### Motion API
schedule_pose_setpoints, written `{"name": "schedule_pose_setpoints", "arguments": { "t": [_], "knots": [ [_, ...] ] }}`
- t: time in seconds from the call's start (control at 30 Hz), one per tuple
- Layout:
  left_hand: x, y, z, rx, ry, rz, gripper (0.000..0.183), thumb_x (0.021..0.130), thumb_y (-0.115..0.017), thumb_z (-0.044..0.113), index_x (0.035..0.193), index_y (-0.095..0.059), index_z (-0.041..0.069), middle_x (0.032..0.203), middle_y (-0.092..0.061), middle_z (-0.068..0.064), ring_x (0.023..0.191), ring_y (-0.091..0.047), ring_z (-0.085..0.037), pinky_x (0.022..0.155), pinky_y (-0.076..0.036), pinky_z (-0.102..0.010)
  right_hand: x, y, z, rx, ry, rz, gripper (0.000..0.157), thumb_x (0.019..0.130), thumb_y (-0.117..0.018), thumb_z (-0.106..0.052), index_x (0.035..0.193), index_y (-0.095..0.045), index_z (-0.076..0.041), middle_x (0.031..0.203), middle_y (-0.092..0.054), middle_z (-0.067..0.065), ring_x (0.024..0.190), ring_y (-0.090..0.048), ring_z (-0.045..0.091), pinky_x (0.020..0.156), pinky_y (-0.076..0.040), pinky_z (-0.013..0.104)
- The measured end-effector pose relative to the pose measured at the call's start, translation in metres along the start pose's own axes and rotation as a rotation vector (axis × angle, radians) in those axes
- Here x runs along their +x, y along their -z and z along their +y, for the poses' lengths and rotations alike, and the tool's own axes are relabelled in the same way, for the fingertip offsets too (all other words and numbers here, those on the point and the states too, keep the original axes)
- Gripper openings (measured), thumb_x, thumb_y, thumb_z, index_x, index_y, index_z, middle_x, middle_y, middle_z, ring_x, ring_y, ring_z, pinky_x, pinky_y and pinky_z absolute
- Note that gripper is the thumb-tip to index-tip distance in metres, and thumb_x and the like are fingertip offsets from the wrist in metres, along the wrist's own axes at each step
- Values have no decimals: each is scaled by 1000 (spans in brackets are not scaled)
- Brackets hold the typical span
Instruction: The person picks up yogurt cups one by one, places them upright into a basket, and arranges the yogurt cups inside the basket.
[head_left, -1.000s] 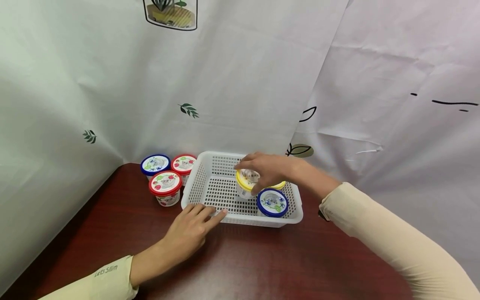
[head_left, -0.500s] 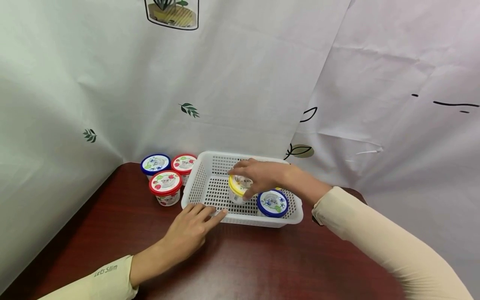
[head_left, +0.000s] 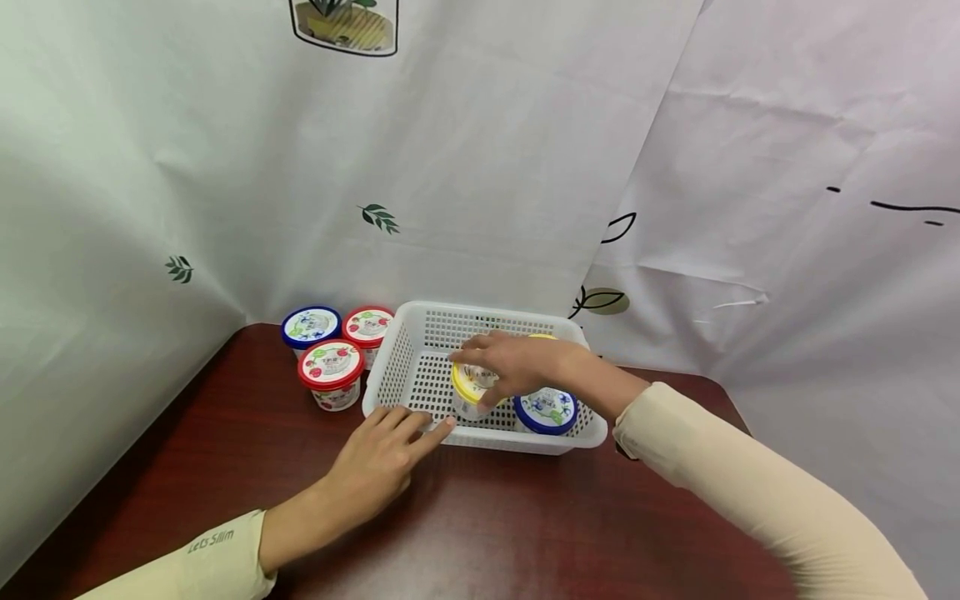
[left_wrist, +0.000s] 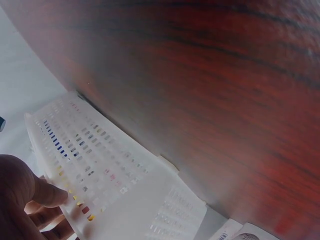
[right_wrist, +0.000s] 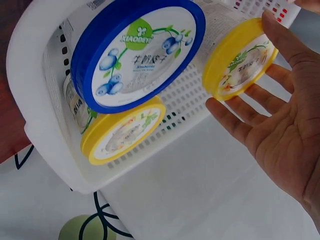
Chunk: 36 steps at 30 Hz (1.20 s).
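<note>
Your right hand (head_left: 517,364) grips the lid rim of a yellow-lidded cup (head_left: 471,389) with curled fingertips, inside the white basket (head_left: 405,367) at table centre. A blue-lidded cup (head_left: 545,410) sits at 3 o'clock of it. Your left hand (head_left: 378,462) lies flat with fingers straight, touching the basket's near wall at 7 o'clock.

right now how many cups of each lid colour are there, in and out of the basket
yellow: 2, one under the right hand at, one at, both in the basket
blue: 2, one in the basket, one outside
red: 2, both outside
total: 6
</note>
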<state>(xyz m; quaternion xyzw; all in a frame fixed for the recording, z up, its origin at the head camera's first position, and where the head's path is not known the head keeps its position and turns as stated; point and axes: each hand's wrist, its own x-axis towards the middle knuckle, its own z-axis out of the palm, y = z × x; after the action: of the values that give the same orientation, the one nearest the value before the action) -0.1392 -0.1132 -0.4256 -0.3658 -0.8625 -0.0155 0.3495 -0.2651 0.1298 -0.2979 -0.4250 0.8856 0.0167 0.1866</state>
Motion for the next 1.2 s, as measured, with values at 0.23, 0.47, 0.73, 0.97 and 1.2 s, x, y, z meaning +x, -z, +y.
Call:
{"name": "schedule_pose_setpoints", "arguments": {
  "t": [0.23, 0.47, 0.73, 0.97, 1.2],
  "knots": [
    [-1, 0, -1, -3, -4, 9, 68, 74, -95, 5, 138, -80, 20, 114, -75, -3, 98, -69, -25, 86, -59, -42, 5, -9, -1, -16, -33, -21, 89, 103, -82, -48, 178, -38, -29, 185, -36, 10, 175, -24, 46, 137, -31, 67],
    [-2, -2, -2, -1, -5, 28, 68, 73, -93, 4, 137, -80, 20, 113, -75, -4, 97, -68, -25, 86, -59, -42, 10, -15, -4, -20, -37, -59, 86, 105, -79, -47, 178, -37, -28, 185, -36, 9, 175, -22, 48, 140, -27, 66],
    [-1, -2, -1, -8, -9, 31, 67, 72, -94, 4, 136, -81, 20, 113, -74, -3, 98, -68, -25, 86, -59, -42, 15, -20, -5, -38, -48, -74, 84, 106, -77, -50, 178, -37, -32, 185, -36, 7, 174, -25, 45, 138, -31, 66],
    [-1, -4, -2, -3, -19, 48, 69, 69, -95, 4, 135, -81, 20, 112, -74, -3, 97, -67, -25, 85, -59, -42, 17, -19, -2, -44, -14, -102, 82, 107, -76, -48, 177, -39, -29, 184, -38, 10, 174, -27, 44, 141, -25, 64],
    [-1, -4, -4, -5, -22, 49, 69, 70, -94, 4, 136, -81, 20, 113, -75, -4, 97, -69, -25, 85, -59, -42, 17, -16, 3, -47, 35, -123, 79, 109, -73, -46, 177, -39, -25, 185, -36, 12, 175, -27, 37, 143, -22, 60]
  ]
}}
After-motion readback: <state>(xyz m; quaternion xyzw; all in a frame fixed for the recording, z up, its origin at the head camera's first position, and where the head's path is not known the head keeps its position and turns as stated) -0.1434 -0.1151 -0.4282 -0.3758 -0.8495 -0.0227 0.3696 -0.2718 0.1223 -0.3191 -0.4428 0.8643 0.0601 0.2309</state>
